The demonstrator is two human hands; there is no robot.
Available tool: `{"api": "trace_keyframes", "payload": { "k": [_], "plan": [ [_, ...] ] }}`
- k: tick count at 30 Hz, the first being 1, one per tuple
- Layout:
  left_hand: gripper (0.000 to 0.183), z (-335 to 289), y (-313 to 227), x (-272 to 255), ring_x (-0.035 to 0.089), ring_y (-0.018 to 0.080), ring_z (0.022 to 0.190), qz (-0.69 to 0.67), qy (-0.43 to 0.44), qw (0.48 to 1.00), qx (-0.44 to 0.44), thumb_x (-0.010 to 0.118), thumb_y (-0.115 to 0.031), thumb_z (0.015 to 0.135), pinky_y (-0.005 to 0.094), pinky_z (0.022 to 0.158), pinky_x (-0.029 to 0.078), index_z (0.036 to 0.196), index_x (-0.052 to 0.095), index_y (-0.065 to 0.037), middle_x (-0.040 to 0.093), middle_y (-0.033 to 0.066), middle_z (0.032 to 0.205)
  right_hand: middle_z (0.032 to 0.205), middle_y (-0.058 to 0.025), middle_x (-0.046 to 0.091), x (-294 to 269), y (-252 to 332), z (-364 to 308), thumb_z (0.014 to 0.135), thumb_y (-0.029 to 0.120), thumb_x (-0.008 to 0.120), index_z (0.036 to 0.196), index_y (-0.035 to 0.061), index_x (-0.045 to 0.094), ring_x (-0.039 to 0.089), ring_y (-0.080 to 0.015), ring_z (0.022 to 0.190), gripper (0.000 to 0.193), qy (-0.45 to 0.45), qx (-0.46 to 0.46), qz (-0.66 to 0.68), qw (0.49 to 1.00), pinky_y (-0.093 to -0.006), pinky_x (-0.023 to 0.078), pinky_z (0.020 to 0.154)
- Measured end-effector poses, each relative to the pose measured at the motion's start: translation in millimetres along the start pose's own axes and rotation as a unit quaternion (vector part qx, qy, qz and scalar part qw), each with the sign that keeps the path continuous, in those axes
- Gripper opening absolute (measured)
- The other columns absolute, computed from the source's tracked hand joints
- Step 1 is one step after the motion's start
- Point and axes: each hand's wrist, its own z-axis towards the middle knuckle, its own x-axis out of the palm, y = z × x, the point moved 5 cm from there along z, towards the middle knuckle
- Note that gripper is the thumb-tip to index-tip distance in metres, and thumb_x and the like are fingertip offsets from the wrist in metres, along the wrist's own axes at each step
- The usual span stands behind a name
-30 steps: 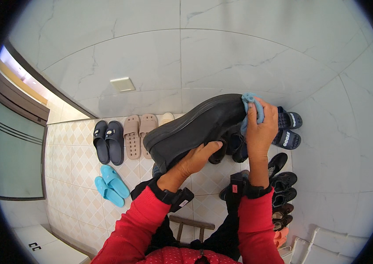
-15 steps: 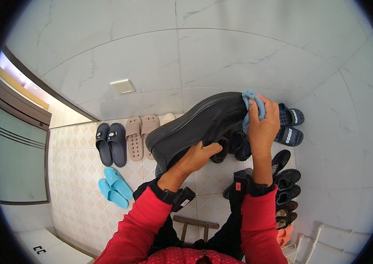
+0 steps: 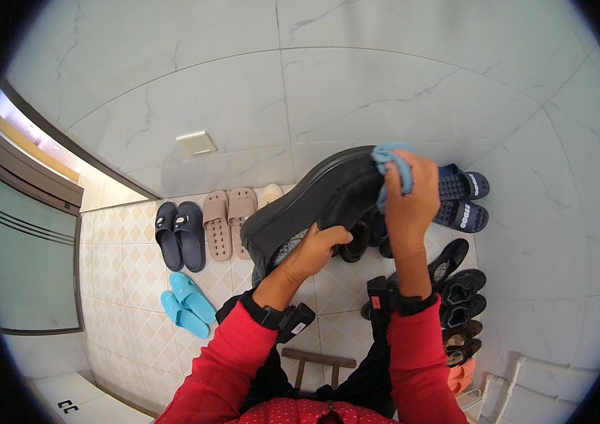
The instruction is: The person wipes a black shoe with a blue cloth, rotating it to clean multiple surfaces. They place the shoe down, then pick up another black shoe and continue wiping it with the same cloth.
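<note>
A black shoe (image 3: 300, 201) with a thick sole is held up in front of me, tilted so its toe points up and to the right. My left hand (image 3: 314, 253) grips it at the opening, the thumb lying along the upper and the fingers hidden inside. Bunched in my right hand (image 3: 413, 191) is a light blue cloth (image 3: 392, 164), pressed against the toe end of the shoe. The fingers of that hand are closed round the cloth.
Dark slippers (image 3: 190, 237), beige slippers (image 3: 218, 226) and bright blue slippers (image 3: 185, 316) stand on the tiled floor at left. Navy slides (image 3: 464, 215) and several black shoes (image 3: 464, 286) line the right wall. A wooden stool (image 3: 317, 358) is between my legs; a white wall switch (image 3: 196, 143) is ahead.
My right hand and the cloth have shifted slightly left over the toe. The shoe has turned a little, showing more of its patterned inside beside my left hand.
</note>
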Motion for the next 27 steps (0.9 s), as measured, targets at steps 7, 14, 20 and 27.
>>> {"api": "trace_keyframes", "payload": {
  "k": [7, 14, 20, 27],
  "plan": [
    [0.024, -6, 17, -1, 0.06, 0.0265, 0.079, -0.039, -0.042, 0.998, -0.006, 0.059, 0.018, 0.066, 0.0324, 0.08, 0.046, 0.079, 0.062, -0.002, 0.062, 0.0087, 0.078, 0.097, -0.0082, 0.062, 12, 23, -11, 0.082, 0.014, 0.072, 0.104, 0.0145, 0.069, 0.063, -0.0269, 0.087, 0.022, 0.061, -0.05, 0.005, 0.997, -0.0338, 0.051, 0.073],
    [0.015, -3, 19, 1, 0.061, 0.0187, 0.082, -0.207, -0.07, 0.971, -0.099, 0.06, 0.013, 0.074, 0.0293, 0.084, 0.045, 0.08, 0.062, -0.001, 0.062, 0.0062, 0.081, 0.1, -0.0085, 0.062, -3, -8, 2, 0.084, 0.019, 0.072, 0.105, 0.0135, 0.067, 0.063, -0.0287, 0.089, 0.022, -0.018, 0.022, -0.033, 0.999, -0.0367, 0.052, 0.074],
    [0.006, -7, 26, 12, 0.057, 0.0123, 0.08, -0.488, -0.115, 0.795, -0.34, 0.063, 0.001, 0.078, 0.0275, 0.079, 0.043, 0.072, 0.062, -0.001, 0.06, 0.0033, 0.078, 0.097, -0.0082, 0.062, 21, 35, -14, 0.08, 0.013, 0.074, 0.101, 0.0133, 0.069, 0.063, -0.0271, 0.086, 0.022, 0.159, -0.075, 0.097, 0.98, -0.0344, 0.051, 0.073],
    [0.009, -5, 21, 5, 0.057, 0.012, 0.078, -0.447, -0.119, 0.837, -0.293, 0.061, 0.0, 0.077, 0.0276, 0.079, 0.043, 0.069, 0.062, -0.001, 0.061, 0.0036, 0.074, 0.098, -0.0077, 0.061, -4, -16, 5, 0.082, 0.016, 0.071, 0.105, 0.0154, 0.067, 0.063, -0.0284, 0.09, 0.023, -0.02, 0.036, -0.048, 0.998, -0.0362, 0.052, 0.072]
  ]
}}
